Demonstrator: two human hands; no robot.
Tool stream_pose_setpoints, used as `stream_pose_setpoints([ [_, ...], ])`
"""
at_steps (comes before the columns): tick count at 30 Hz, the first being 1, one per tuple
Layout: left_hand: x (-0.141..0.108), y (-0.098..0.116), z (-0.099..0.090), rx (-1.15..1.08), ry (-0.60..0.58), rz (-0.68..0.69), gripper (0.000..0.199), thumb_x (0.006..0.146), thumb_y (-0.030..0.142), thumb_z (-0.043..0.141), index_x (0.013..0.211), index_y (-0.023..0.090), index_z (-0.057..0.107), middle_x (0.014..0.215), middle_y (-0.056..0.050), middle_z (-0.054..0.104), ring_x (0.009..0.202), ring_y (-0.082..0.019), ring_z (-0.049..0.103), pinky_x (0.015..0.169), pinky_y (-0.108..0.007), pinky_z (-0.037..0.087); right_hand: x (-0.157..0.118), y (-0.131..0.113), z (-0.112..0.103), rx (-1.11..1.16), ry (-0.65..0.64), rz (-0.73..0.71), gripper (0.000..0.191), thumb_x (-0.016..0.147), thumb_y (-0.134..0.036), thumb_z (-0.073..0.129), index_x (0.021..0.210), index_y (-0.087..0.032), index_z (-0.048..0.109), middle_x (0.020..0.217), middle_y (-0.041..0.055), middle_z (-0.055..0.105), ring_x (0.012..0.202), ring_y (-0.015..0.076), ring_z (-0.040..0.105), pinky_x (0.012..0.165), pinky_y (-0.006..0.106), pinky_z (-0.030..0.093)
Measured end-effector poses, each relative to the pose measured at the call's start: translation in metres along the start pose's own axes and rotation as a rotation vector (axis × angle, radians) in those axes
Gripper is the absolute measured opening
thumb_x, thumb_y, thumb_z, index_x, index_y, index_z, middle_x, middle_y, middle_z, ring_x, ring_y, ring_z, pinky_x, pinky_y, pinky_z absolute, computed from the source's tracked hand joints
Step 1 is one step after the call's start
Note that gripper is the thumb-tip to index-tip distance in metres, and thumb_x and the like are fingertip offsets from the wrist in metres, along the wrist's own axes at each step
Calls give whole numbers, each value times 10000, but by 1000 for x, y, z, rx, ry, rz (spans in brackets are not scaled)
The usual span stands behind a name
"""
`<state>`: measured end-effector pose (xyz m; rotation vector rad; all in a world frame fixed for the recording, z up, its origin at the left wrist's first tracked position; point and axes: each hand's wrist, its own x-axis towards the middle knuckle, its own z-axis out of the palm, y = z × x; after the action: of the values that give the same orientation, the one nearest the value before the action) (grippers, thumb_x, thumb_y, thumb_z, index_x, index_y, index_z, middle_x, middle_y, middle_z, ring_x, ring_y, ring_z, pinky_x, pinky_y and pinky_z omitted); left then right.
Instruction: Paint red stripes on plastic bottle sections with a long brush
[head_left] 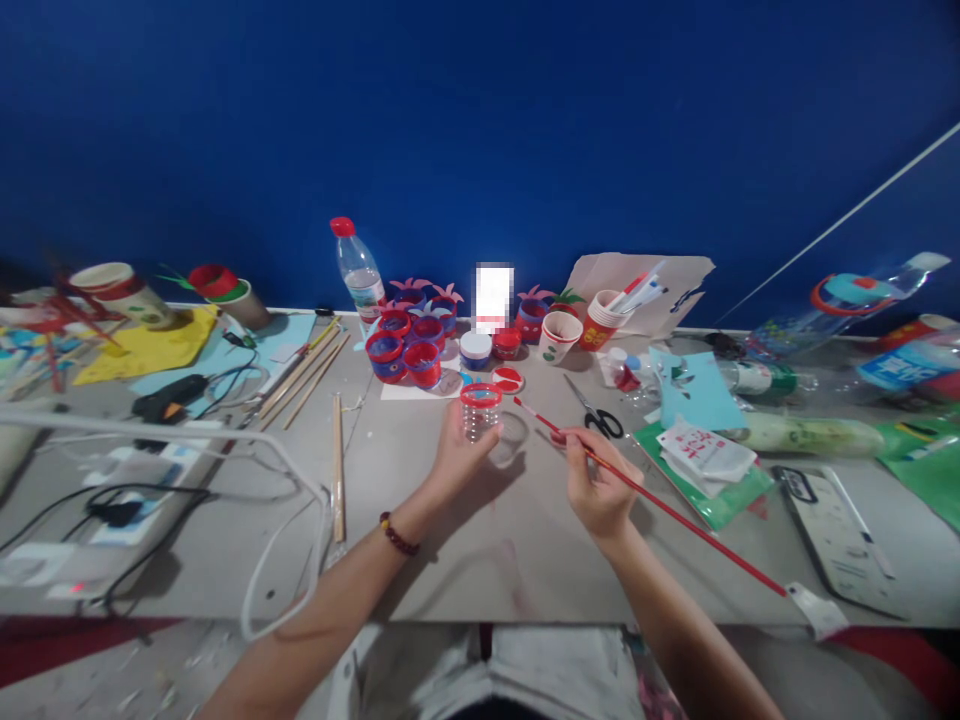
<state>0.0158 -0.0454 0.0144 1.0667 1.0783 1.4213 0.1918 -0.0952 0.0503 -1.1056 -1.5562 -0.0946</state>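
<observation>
While clear cup (477, 430) is clasped in left hand (455, 455), red brush (675, 515) is pinched in right hand (601, 487); rim (481, 402) is coloured red, walls (480, 418) appear uncoated.

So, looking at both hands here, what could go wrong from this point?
The left hand might squeeze the thin clear cup and dent it, or smudge its red rim. The red-tipped brush in the right hand could drip on the table. Open scissors lie just beyond that hand, so a forward reach might catch them.

The left hand (459, 442) holds a clear cup (481, 416) with a red rim.
</observation>
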Motion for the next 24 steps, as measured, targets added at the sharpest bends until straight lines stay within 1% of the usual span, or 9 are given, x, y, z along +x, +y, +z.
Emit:
stream_pose_setpoints([
  [3,0,-1,0,61,-39,6,416,690,260,825,1047,266,612,1107,-41,647,1054,-225,626,939,-408,505,-3,2,0,35,-8,29,151,911,-102,562,920,-207,669,782,48,752,680,188,736,638,298,609],
  [6,-2,-2,2,99,-34,7,399,703,276,814,1033,245,592,1083,-50,649,1022,-214,626,944,-405,493,-4,0,0,41,-25,20,172,902,-76,560,921,-207,671,790,42,752,692,180,735,665,292,604],
  [10,-3,-4,3,152,-2,26,461,672,271,839,1024,253,541,1043,-46,645,970,-205,629,907,-405,499,-5,-4,1,46,-44,-4,187,895,-60,556,929,-204,672,785,39,748,700,172,730,671,282,598],
  [13,-4,-7,1,195,11,63,509,668,284,843,1044,257,500,1077,-56,631,992,-215,630,909,-422,500,-5,-8,1,68,-64,-29,200,896,-59,547,951,-203,673,801,49,751,715,173,731,673,283,604],
  [18,-3,-10,0,264,18,92,548,688,310,822,1079,247,444,1109,-75,607,1016,-224,628,930,-441,491,-3,-18,3,78,-36,-95,231,878,-33,547,952,-211,674,772,46,751,691,168,728,665,273,608],
  [21,-3,-10,0,310,47,75,559,663,317,828,1057,242,439,1081,-68,598,999,-228,620,914,-436,488,-3,-21,5,93,-26,-110,239,867,-26,550,955,-207,679,775,47,757,699,169,737,674,264,613],
  [24,-3,-8,1,345,69,36,539,648,285,821,1030,237,443,1033,-49,589,958,-220,614,890,-422,486,-4,-23,7,121,-20,-139,254,857,-16,552,962,-209,679,801,51,766,722,177,747,691,273,622],
])
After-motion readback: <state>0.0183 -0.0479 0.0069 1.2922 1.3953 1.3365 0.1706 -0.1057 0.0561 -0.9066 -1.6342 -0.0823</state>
